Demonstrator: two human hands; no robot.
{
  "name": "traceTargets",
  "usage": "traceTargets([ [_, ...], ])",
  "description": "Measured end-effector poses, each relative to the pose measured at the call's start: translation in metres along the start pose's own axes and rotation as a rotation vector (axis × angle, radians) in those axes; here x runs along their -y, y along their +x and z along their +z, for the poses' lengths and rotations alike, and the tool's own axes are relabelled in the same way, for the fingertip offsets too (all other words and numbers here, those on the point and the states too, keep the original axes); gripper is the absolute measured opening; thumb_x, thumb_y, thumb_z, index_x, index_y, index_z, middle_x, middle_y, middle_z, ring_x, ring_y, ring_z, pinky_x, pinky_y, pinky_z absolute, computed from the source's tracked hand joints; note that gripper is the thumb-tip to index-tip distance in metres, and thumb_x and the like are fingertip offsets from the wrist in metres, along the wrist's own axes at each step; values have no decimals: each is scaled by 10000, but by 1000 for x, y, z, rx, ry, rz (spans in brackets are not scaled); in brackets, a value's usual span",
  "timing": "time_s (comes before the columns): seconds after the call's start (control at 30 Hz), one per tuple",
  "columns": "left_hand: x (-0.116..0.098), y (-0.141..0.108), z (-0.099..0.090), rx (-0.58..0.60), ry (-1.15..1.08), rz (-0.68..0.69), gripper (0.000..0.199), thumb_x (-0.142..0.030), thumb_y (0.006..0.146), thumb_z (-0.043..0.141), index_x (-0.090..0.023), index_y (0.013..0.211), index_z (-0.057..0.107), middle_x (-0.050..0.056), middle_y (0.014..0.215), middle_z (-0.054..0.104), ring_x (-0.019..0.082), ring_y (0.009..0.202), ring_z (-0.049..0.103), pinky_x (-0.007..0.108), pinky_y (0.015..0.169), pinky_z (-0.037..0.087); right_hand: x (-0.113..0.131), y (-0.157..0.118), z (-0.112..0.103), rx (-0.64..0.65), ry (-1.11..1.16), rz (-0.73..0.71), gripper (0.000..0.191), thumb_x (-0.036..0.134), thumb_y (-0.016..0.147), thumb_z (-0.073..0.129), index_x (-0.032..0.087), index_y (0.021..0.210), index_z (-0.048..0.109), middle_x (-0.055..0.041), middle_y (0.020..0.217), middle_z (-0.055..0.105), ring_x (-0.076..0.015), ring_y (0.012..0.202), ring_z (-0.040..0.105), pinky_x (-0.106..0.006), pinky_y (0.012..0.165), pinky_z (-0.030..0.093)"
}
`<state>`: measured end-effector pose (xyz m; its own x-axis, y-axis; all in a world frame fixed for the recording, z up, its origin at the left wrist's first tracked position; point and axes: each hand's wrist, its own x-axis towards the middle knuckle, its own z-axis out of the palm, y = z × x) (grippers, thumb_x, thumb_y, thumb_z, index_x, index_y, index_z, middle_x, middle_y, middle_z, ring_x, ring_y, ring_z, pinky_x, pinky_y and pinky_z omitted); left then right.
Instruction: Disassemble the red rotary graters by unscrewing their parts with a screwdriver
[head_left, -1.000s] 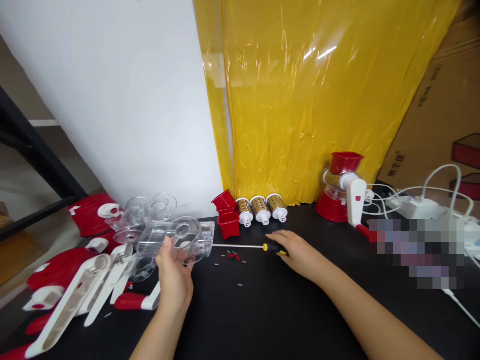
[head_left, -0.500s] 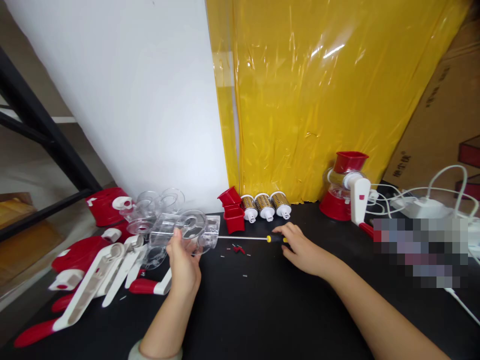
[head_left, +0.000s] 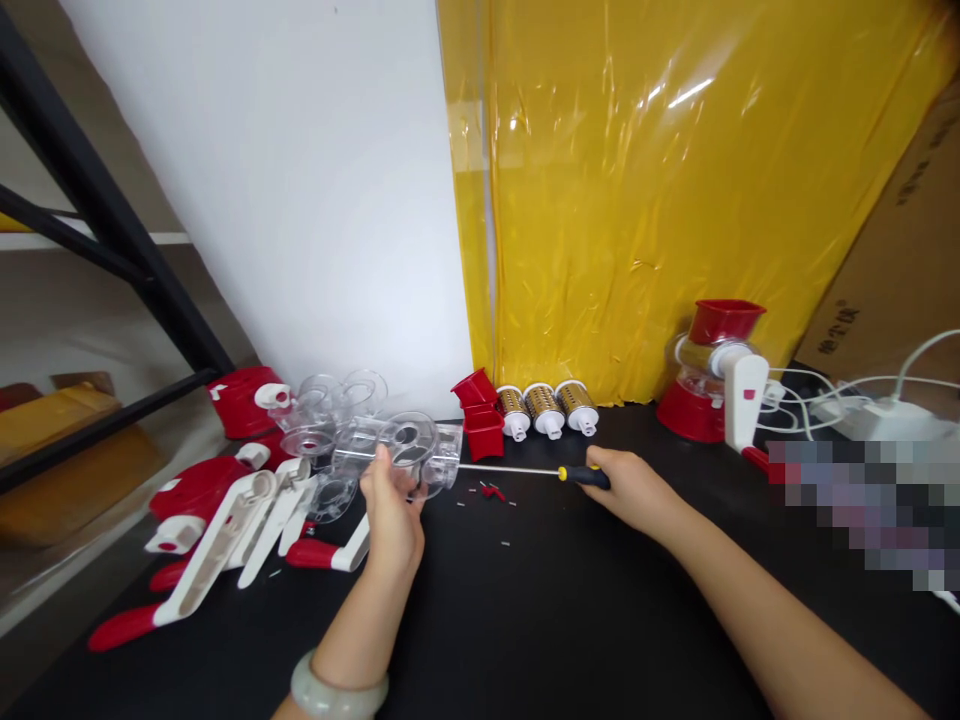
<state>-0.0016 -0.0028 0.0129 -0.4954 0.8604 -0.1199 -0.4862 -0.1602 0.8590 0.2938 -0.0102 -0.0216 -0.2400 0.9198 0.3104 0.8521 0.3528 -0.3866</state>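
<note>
our left hand (head_left: 394, 515) wrapped round the clear housing (head_left: 401, 445), our right fingers closed on the screwdriver (head_left: 585, 476), its shaft running level leftward to the housing, above the black desk's (head_left: 570, 620) middle, yellow sheeting (head_left: 637, 200) along its back edge

Left hand (head_left: 394, 520): one thick bangle (head_left: 339, 692) at the wrist, pale grey-green, smooth, rounded profile, slight gloss on top.

Clear plastic housing (head_left: 409, 437), sideways | black-yellow screwdriver (head_left: 563, 473), roughly level, shaft at housing's end
</note>
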Motion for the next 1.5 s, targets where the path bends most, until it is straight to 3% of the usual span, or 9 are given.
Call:
traceTargets([
  [0.13,2,2,-2,-11,3,0,494,-620,709,632,-242,992,486,-26,823,448,106,715,510,258,665,459,6,-2,-7,33,97,43,255,478,838,576,227,812,538,-3,713,603,-179,638,567,-289,602,409],
  [0.27,1,4,-2,-27,12,35,469,-611,722,626,-239,969,481,-18,853,439,103,705,497,254,640,459,2,0,-10,7,296,-42,260,409,929,434,219,957,609,-56,939,609,-197,883,593,-346,821,469],
  [0.43,5,4,-2,-16,5,44,472,-599,707,650,-248,964,469,-30,843,428,85,671,471,249,638,460,-13,3,-3,-42,310,-60,228,332,790,639,212,981,673,-65,1011,626,-222,1000,595,-387,946,438],
  [0.73,11,-3,-1,56,4,73,506,-617,695,658,-238,969,462,-48,768,412,77,613,450,248,611,459,-14,4,6,-155,113,-53,104,291,730,644,202,740,591,-5,748,644,-178,728,612,-266,679,432],
  [0.9,15,-8,-2,78,-13,106,503,-618,709,651,-233,961,447,-38,776,400,88,616,445,261,596,473,-4,-3,-5,-181,-93,33,191,219,709,628,217,875,532,2,709,604,-167,627,572,-249,586,376],
  [1.03,13,-6,-2,80,-23,110,503,-608,704,663,-231,961,450,-44,763,401,76,589,433,247,578,479,-3,-1,1,-136,-45,-79,230,295,777,615,194,979,572,-64,899,649,-208,810,616,-301,730,451],
  [1.17,11,-2,-3,60,-35,103,481,-605,719,649,-234,957,455,-51,743,404,64,555,420,233,561,474,-10,5,7,-98,3,-119,340,126,756,585,202,1082,639,-103,1078,639,-245,1059,579,-370,923,441],
  [1.4,9,-4,-1,44,-55,76,473,-614,717,647,-224,932,489,-45,737,412,65,549,437,232,553,475,-22,7,4,-103,92,-120,474,175,698,690,219,1168,634,-60,1021,704,-225,947,660,-327,870,473],
  [1.5,9,-4,-1,44,-57,73,476,-615,705,660,-227,921,488,-36,773,422,68,573,448,232,559,479,-23,7,6,-114,-2,-170,297,198,677,699,206,974,690,-48,916,709,-214,860,663,-293,797,476],
])
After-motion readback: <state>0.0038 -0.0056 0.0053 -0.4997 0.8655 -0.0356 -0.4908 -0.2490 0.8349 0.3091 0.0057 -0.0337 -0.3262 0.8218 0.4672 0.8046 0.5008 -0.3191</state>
